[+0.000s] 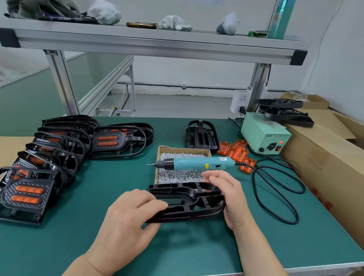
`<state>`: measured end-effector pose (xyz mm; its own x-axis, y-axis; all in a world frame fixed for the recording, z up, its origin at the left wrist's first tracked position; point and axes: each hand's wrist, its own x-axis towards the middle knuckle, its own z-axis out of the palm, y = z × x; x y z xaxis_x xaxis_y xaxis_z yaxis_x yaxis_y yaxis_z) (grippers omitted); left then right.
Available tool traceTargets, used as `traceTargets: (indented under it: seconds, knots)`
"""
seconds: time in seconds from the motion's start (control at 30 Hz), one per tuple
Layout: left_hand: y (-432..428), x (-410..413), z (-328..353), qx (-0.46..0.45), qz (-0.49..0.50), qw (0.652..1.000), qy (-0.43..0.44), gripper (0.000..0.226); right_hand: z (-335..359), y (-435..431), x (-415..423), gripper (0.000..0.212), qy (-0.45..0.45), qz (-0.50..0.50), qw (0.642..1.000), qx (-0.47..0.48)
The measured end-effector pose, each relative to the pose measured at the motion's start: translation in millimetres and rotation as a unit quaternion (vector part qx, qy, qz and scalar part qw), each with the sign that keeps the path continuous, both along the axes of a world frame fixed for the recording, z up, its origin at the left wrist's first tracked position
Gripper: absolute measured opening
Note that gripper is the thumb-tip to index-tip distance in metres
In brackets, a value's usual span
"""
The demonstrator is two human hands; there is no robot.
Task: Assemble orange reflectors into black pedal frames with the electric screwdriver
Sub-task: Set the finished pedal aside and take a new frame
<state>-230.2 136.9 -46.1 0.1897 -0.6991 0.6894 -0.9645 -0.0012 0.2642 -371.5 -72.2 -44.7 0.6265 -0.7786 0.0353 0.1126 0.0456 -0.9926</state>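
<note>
An empty black pedal frame [189, 202] is held just above the green table between both hands. My left hand [131, 220] grips its near left end; my right hand [227, 193] holds its right end. The teal electric screwdriver [198, 164] lies across a cardboard box of screws [180, 174], tip pointing left, just beyond the frame. Loose orange reflectors [237, 153] lie to the right of that box. A second empty frame [201, 136] rests farther back.
Several finished frames with orange reflectors [24, 193] are stacked in a row on the left. A green power supply [265, 133] stands back right, its black cable [278, 193] looping over the table. Cardboard boxes [336, 158] border the right side. A shelf [151, 38] spans overhead.
</note>
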Motion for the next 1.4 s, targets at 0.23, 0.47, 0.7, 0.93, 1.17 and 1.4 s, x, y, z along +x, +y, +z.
traceTargets:
  seconds: [0.23,0.47,0.7,0.93,1.17,1.4]
  knots:
    - [2.2,3.9,-12.7,0.062,-0.02,0.997,-0.034,0.02,-6.2,-3.4,-1.1,0.037,0.06,0.042,0.997,-0.033]
    - [0.4,-3.0,-22.2,0.098,-0.025,0.995,0.009,0.033,-13.1,-3.9,-5.2,0.045,0.154,0.036,0.969,-0.189]
    - [-8.4,-3.2,-27.2,0.115,0.006,0.991,0.073,0.038,-19.0,6.1,0.5,0.022,0.239,-0.102,0.88,-0.398]
    - [-21.8,-10.7,-29.8,0.151,0.005,0.982,0.114,0.045,-14.1,0.0,0.8,0.008,0.203,-0.271,0.844,-0.416]
    - [-21.5,-9.6,-32.2,0.146,0.015,0.983,0.108,0.048,2.1,-34.8,-1.7,0.009,0.194,-0.277,0.858,-0.387]
    - [-22.2,-9.1,-34.2,0.143,0.029,0.985,0.091,0.05,23.4,-92.8,-4.1,0.014,0.321,-0.274,0.844,-0.331]
